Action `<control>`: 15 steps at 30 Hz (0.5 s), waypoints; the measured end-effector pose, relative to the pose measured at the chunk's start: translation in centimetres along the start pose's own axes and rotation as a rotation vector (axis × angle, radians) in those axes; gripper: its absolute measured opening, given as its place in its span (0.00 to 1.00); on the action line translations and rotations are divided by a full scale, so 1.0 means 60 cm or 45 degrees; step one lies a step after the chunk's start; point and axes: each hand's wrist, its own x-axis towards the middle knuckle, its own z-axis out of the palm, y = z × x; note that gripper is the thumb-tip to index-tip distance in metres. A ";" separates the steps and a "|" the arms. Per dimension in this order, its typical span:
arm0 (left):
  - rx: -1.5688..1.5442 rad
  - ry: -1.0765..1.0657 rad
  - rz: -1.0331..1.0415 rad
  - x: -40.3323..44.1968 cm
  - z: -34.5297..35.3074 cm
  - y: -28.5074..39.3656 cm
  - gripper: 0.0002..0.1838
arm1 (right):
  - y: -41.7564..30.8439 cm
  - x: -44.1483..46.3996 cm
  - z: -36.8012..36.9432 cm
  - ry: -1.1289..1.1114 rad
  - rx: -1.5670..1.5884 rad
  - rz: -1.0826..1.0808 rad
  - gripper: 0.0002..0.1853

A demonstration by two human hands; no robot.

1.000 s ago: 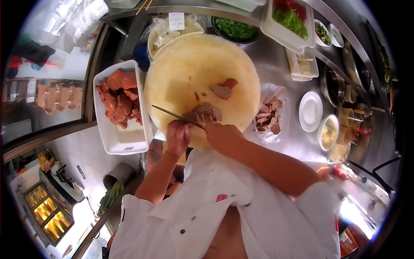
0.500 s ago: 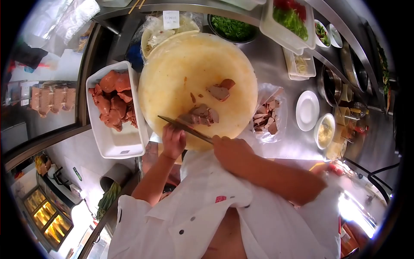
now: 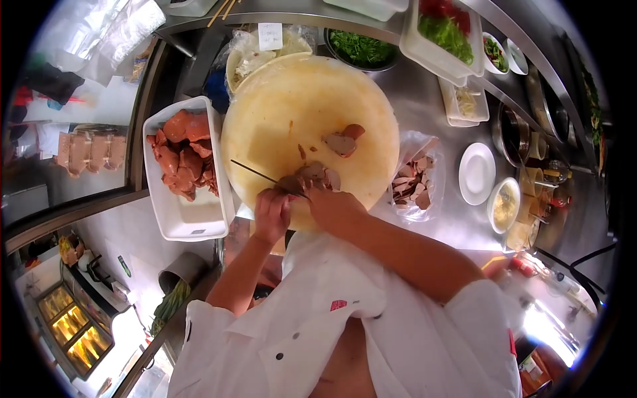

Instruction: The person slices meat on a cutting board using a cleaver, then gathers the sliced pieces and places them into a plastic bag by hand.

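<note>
Knife slants between left hand and cut meat

A tub (image 3: 194,213) of meat (image 3: 189,158) stands left of the round board (image 3: 305,93). The left hand (image 3: 271,211) bends at the knife (image 3: 252,170); its grip is unclear. The blade points forward-left. The right hand (image 3: 335,209) grips its near end, closest to the cut meat (image 3: 323,174). Board surface extends forward; bagged slices (image 3: 415,180) lie beyond its right edge.

White chef's jacket (image 3: 398,331), dark round buttons, small red emblem on the chest, open neckline, bare forearms
</note>
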 end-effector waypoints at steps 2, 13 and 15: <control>-0.014 0.009 0.002 -0.011 0.004 -0.002 0.14 | -0.015 -0.029 -0.048 -0.122 0.144 0.157 0.12; 0.053 -0.070 -0.009 -0.015 0.000 -0.002 0.15 | -0.040 -0.098 -0.125 -0.364 0.211 0.256 0.11; 0.031 -0.023 0.006 -0.010 0.000 -0.001 0.15 | -0.039 -0.090 -0.117 -0.339 0.223 0.241 0.11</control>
